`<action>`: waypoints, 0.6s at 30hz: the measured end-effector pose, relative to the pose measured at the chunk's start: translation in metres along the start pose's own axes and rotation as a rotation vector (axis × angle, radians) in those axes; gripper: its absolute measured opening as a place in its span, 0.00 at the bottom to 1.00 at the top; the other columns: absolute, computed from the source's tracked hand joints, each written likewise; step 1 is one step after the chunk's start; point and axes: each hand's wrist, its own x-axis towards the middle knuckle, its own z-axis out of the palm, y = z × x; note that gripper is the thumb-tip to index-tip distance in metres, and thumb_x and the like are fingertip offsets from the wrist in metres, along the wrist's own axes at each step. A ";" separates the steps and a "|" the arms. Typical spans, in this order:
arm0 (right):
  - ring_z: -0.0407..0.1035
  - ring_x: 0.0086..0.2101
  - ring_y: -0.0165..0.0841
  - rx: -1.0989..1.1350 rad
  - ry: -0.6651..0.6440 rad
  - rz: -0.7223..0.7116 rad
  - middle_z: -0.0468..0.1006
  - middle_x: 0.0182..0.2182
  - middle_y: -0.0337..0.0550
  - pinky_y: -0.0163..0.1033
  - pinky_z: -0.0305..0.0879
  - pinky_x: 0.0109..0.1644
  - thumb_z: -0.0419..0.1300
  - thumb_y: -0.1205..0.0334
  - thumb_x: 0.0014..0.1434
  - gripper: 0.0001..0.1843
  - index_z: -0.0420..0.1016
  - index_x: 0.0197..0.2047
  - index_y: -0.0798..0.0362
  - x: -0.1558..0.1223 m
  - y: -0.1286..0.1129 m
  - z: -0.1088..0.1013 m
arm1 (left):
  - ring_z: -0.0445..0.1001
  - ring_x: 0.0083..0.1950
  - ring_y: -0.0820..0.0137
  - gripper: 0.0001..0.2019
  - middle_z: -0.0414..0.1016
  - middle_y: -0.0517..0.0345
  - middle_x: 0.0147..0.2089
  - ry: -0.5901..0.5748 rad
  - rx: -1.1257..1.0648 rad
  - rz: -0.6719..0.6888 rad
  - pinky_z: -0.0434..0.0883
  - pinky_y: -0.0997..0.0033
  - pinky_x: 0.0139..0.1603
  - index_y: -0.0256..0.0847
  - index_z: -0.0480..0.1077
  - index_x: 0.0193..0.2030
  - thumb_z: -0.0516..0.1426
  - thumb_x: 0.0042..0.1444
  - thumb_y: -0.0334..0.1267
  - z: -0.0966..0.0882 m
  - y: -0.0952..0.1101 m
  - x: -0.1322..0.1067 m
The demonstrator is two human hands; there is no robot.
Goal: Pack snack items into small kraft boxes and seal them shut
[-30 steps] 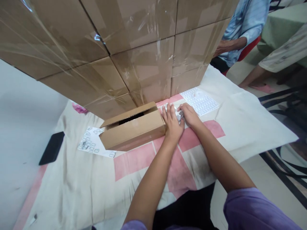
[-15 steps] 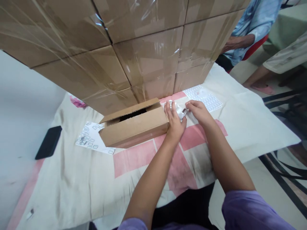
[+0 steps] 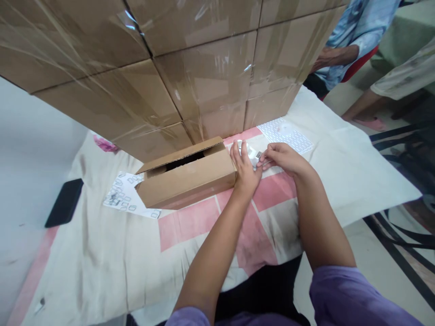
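My left hand [image 3: 245,170] is curled around a small white item [image 3: 250,156] with a metal end, just right of an open cardboard box [image 3: 186,177] lying on the cloth. My right hand [image 3: 283,158] is closed in a pinch at the item's right side, fingertips touching it. Both hands rest on the cream cloth with pink squares [image 3: 204,217]. What exactly the white item is cannot be made out.
A tall stack of taped cardboard cartons [image 3: 176,63] rises right behind the box. Label sheets lie at the right [image 3: 288,136] and left [image 3: 122,197]. A black phone [image 3: 64,203] lies at the far left. Another person's arm [image 3: 335,56] and a foot in a pink sandal [image 3: 367,122] show at upper right.
My right hand has slid slightly right and now pinches the item's end; the left hand keeps its hold. The camera has shifted a little.
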 end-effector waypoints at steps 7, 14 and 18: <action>0.76 0.25 0.31 0.012 0.038 0.025 0.81 0.23 0.47 0.31 0.74 0.25 0.75 0.58 0.51 0.26 0.60 0.18 0.52 0.009 0.007 -0.001 | 0.42 0.79 0.48 0.40 0.45 0.33 0.77 0.012 -0.046 0.022 0.45 0.41 0.77 0.38 0.47 0.72 0.61 0.56 0.36 0.003 -0.003 0.001; 0.78 0.28 0.32 0.012 0.027 -0.011 0.80 0.21 0.47 0.29 0.72 0.27 0.80 0.57 0.40 0.32 0.56 0.16 0.51 0.013 0.012 -0.005 | 0.43 0.78 0.48 0.35 0.46 0.32 0.76 0.046 -0.066 0.048 0.48 0.42 0.76 0.38 0.49 0.72 0.58 0.63 0.45 0.004 -0.003 0.001; 0.78 0.28 0.33 0.002 -0.006 -0.037 0.80 0.22 0.46 0.30 0.71 0.27 0.79 0.57 0.39 0.31 0.55 0.15 0.51 0.012 0.012 -0.007 | 0.44 0.78 0.48 0.34 0.47 0.32 0.76 0.045 -0.071 0.042 0.48 0.41 0.76 0.39 0.48 0.72 0.56 0.65 0.48 0.005 -0.004 0.001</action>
